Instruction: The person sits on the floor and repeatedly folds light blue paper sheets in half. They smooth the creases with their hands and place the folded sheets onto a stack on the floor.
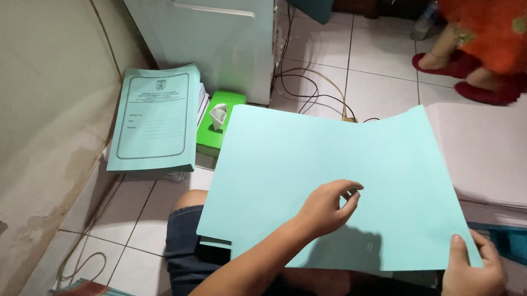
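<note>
Right hand [473,277] pinches the green sheet's [312,172] corner; left hand [325,209] rests atop.

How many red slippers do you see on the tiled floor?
2. Both red slippers are at the top right, on the feet of a person in orange: one further left, the other just right and nearer. Others may be hidden.

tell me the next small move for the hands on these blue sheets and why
Probably pinch the top light blue sheet with the left hand and slide it off: those fingertips rest curled on it, while the right hand grips the stack's lower right corner.
</note>
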